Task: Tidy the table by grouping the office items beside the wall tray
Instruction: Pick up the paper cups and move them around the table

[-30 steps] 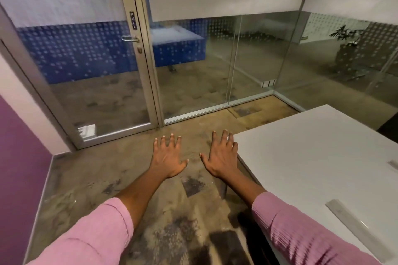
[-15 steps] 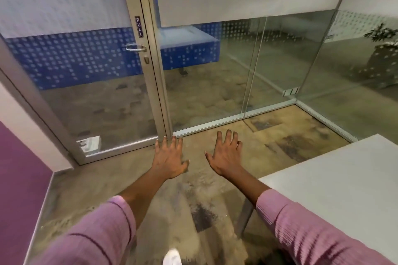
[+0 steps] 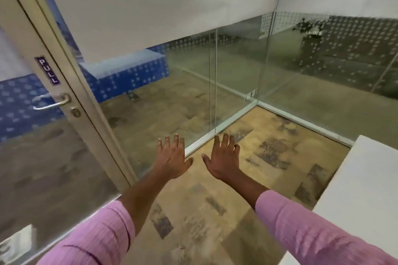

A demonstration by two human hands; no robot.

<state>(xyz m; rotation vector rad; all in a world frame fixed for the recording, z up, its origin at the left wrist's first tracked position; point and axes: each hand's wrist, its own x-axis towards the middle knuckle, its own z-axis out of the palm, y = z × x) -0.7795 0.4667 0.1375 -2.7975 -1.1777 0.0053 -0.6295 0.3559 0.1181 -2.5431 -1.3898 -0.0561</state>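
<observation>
So my view has swung left since a moment back: the table used to fill the right side with a ruler-looking strip on it, and now only its white near-left corner pokes in at the right edge. The glass door with the PULL sticker has grown way bigger on the left.

Biggest things first: the glass walls meet in a corner ahead of me, with patchy tan carpet running up to them. The door frame cuts diagonally across the left, handle just below the sticker.

Then my arms in pink sleeves, stretched out over the floor, well off the table. My left hand and right hand are side by side, palms down, fingers spread wide, thumbs pointing at each other but not touching. Nothing in either one.

As for the job, honestly it looks like I haven't started. No office items are visible right now, and I can't see any wall tray either; both must be somewhere out of view to my right. The bit of table showing is bare along its left edge. So my guess is everything's left: turn back, find the stuff, gather it beside the tray.
</observation>
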